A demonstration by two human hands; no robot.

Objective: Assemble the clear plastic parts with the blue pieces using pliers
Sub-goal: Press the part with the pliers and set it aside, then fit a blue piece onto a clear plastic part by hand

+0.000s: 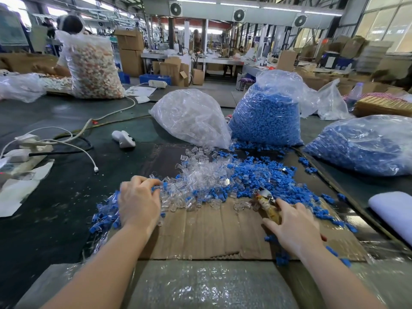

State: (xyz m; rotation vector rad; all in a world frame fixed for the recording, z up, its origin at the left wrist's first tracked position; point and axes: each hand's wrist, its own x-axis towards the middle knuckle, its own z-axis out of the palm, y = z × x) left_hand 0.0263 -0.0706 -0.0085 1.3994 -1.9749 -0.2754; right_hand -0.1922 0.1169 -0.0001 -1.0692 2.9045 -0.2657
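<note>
On the cardboard [200, 230], the right hand [294, 228] covers the pliers' [266, 204] handles, fingers spread; their jaws point away, slightly leftward. Left hand [138, 204] pinches a blurred clear part [156, 188].

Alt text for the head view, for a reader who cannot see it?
The left hand reaches into a heap of clear plastic parts and blue pieces on cardboard, while the right hand touches yellow-handled pliers. Bags of parts stand behind.

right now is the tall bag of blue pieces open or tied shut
Open: the tall bag of blue pieces stands with its top plastic loose and spread, untied.
</note>
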